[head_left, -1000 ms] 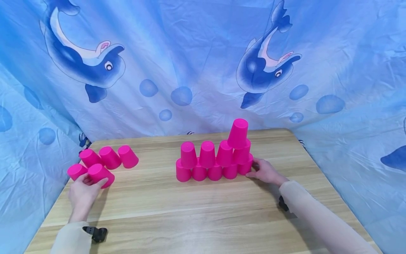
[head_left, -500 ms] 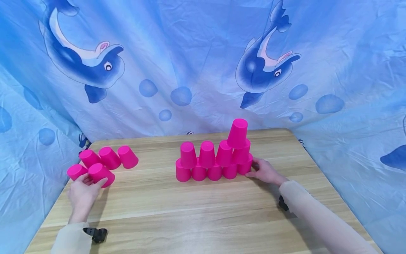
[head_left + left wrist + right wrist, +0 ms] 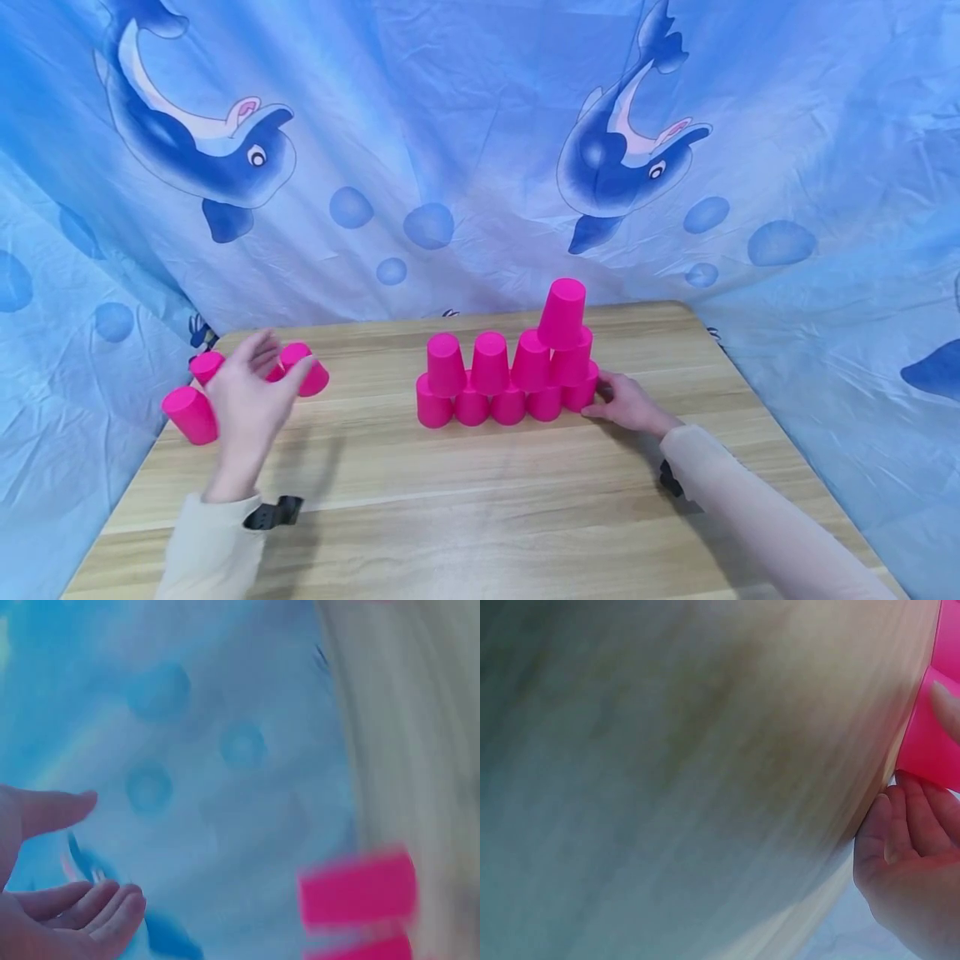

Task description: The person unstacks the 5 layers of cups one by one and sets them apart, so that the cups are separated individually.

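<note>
My left hand (image 3: 250, 404) is raised above the left cluster of pink cups, its thumb spread from its fingers. In the left wrist view nothing lies between thumb and fingers (image 3: 120, 919), and a blurred pink cup (image 3: 358, 891) shows apart at lower right. An upside-down cup (image 3: 191, 417) stands left of the hand, another (image 3: 306, 372) just beyond it; the hand partly hides the cluster. My right hand (image 3: 630, 406) holds the end cup (image 3: 577, 397) of the stack's bottom row, thumb (image 3: 946, 712) on its side, fingers curled by its rim.
Upside-down pink cups form a stack at the table's middle: a bottom row, a second row (image 3: 490, 364) above, and one cup (image 3: 562, 314) on top at the right. A blue dolphin-print curtain (image 3: 480, 167) hangs behind the wooden table (image 3: 480, 517).
My left hand has let go of the front cup in the left cluster and moved up and to the right. My right hand has stayed at the end cup, and the stack is unchanged.
</note>
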